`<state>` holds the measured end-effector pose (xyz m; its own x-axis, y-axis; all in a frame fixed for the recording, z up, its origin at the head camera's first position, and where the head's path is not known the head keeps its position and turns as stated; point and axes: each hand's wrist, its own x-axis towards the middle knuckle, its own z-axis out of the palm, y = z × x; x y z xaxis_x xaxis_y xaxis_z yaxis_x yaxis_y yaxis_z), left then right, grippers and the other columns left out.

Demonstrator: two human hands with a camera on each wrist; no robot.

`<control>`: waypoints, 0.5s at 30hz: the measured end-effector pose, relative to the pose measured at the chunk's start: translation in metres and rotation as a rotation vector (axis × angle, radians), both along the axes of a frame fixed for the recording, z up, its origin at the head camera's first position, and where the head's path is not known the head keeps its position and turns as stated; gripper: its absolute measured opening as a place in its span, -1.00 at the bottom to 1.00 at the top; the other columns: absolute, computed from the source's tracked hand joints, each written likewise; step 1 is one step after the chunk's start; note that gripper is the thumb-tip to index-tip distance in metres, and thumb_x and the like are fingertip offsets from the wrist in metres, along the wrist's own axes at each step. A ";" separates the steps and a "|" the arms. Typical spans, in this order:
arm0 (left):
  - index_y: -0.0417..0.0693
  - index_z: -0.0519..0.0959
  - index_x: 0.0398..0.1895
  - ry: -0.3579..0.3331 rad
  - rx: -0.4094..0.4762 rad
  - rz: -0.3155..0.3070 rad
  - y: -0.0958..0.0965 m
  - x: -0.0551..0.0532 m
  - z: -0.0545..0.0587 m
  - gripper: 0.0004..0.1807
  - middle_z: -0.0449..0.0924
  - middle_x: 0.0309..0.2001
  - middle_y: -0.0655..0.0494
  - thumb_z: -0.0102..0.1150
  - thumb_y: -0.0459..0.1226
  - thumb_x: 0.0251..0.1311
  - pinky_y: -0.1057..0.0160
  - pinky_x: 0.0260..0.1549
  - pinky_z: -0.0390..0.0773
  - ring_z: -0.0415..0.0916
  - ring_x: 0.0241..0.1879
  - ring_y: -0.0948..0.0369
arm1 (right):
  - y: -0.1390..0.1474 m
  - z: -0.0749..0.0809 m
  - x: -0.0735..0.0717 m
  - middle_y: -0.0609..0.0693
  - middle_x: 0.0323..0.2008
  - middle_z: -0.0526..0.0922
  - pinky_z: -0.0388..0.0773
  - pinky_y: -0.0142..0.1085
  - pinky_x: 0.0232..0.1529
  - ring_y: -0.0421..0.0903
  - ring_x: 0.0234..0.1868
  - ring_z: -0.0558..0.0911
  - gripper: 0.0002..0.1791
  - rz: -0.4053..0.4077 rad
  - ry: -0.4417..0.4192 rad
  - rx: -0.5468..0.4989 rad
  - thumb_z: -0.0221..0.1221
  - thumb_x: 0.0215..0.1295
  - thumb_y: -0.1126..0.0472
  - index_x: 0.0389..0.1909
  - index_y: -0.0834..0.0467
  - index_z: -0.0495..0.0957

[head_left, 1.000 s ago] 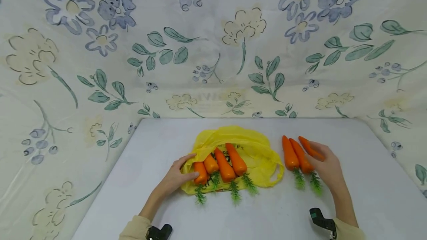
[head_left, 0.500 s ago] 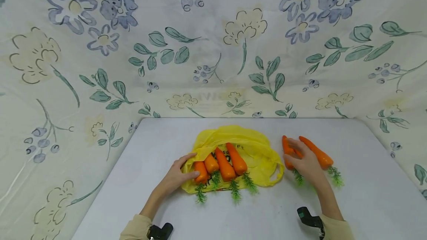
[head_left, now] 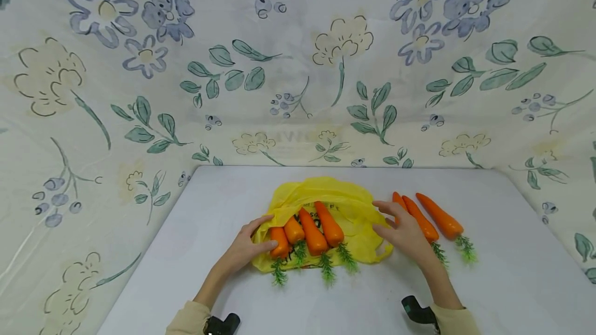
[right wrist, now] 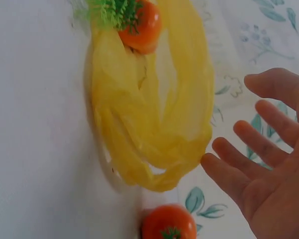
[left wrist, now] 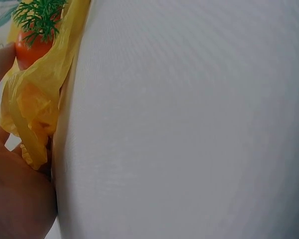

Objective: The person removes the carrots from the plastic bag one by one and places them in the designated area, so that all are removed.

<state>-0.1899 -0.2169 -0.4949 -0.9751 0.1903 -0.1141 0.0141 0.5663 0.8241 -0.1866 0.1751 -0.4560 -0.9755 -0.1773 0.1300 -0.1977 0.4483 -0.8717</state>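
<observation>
A yellow plastic bag [head_left: 360, 224] lies spread on the white table, its mouth toward me. Several orange carrots [head_left: 313, 231] with green tops rest side by side in the mouth, tops sticking out. My left hand [head_left: 243, 246] grips the bag's left edge, thumb against the leftmost carrot [head_left: 281, 246]; some of its fingers are hidden by the bag. With fingers spread, my right hand [head_left: 404, 232] hovers at the bag's right edge, holding nothing. In the right wrist view, the fingertips [right wrist: 209, 160] come close to the yellow plastic; whether they touch, I cannot tell.
Three more carrots lie right of the bag: one [head_left: 397, 201] mostly behind my right hand, a middle one [head_left: 421, 221], and one [head_left: 440, 216] set apart. A flowered cloth [head_left: 298, 92] hangs behind the white table [head_left: 354, 304].
My right hand has set the rightmost carrot down slightly apart, passed over the other loose carrots, and moved left to the bag's right edge. The left hand stays in place.
</observation>
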 end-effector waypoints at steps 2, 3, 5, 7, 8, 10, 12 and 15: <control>0.29 0.29 0.45 0.000 -0.004 0.000 0.000 0.000 0.000 -0.23 0.11 0.47 -0.13 0.30 0.08 0.16 -0.32 0.30 0.10 0.10 0.40 -0.11 | -0.005 -0.001 0.000 0.17 0.30 0.42 0.34 0.11 0.27 0.20 0.35 0.36 -0.44 0.010 -0.011 0.001 0.26 0.28 0.33 0.31 0.22 0.40; 0.29 0.29 0.45 0.002 -0.007 0.000 0.000 0.000 0.001 -0.23 0.11 0.47 -0.13 0.30 0.08 0.16 -0.32 0.30 0.10 0.10 0.40 -0.11 | -0.008 -0.001 0.000 0.16 0.30 0.42 0.34 0.11 0.27 0.20 0.34 0.36 -0.44 0.014 -0.013 0.007 0.25 0.28 0.33 0.30 0.21 0.41; 0.27 0.29 0.45 0.008 -0.010 -0.004 0.000 0.000 0.001 -0.23 0.11 0.48 -0.14 0.30 0.07 0.15 -0.33 0.29 0.09 0.08 0.41 -0.13 | -0.013 -0.001 0.000 0.15 0.29 0.43 0.35 0.12 0.27 0.20 0.34 0.36 -0.44 0.023 -0.015 0.015 0.26 0.27 0.34 0.30 0.20 0.42; 0.24 0.29 0.45 0.012 -0.012 -0.006 0.000 0.001 0.002 -0.22 0.11 0.48 -0.15 0.31 0.07 0.15 -0.34 0.30 0.08 0.07 0.42 -0.15 | -0.018 -0.002 0.000 0.15 0.27 0.44 0.35 0.13 0.26 0.21 0.33 0.38 -0.45 0.043 -0.008 0.032 0.26 0.26 0.34 0.29 0.19 0.43; 0.23 0.29 0.46 0.014 -0.012 -0.008 0.000 0.001 0.002 -0.22 0.10 0.48 -0.15 0.31 0.06 0.15 -0.35 0.30 0.08 0.06 0.42 -0.16 | -0.021 -0.003 0.000 0.15 0.27 0.45 0.35 0.13 0.26 0.22 0.32 0.38 -0.45 0.058 -0.004 0.039 0.26 0.26 0.34 0.29 0.19 0.43; 0.21 0.29 0.46 0.016 -0.010 -0.012 0.000 0.001 0.003 -0.21 0.09 0.48 -0.16 0.32 0.06 0.15 -0.35 0.30 0.06 0.03 0.44 -0.17 | -0.026 -0.004 -0.001 0.14 0.25 0.46 0.35 0.15 0.26 0.22 0.31 0.39 -0.46 0.092 0.007 0.055 0.26 0.26 0.35 0.28 0.19 0.44; 0.22 0.29 0.46 0.014 -0.011 -0.012 0.000 0.001 0.003 -0.21 0.09 0.49 -0.16 0.31 0.06 0.15 -0.35 0.31 0.06 0.03 0.44 -0.17 | -0.032 -0.006 -0.001 0.14 0.23 0.48 0.37 0.16 0.25 0.22 0.29 0.42 -0.47 0.124 0.025 0.087 0.27 0.25 0.35 0.27 0.20 0.45; 0.24 0.29 0.46 0.010 -0.010 -0.013 0.001 0.001 0.004 -0.22 0.09 0.49 -0.15 0.31 0.06 0.15 -0.35 0.30 0.06 0.04 0.44 -0.17 | -0.041 -0.009 -0.002 0.11 0.20 0.51 0.42 0.13 0.22 0.18 0.24 0.47 -0.47 0.152 0.031 0.132 0.29 0.24 0.34 0.25 0.20 0.47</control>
<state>-0.1885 -0.2161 -0.4913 -0.9737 0.2014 -0.1065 0.0293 0.5742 0.8182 -0.1888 0.1344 -0.4650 -0.9320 -0.3400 0.1258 -0.2980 0.5211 -0.7998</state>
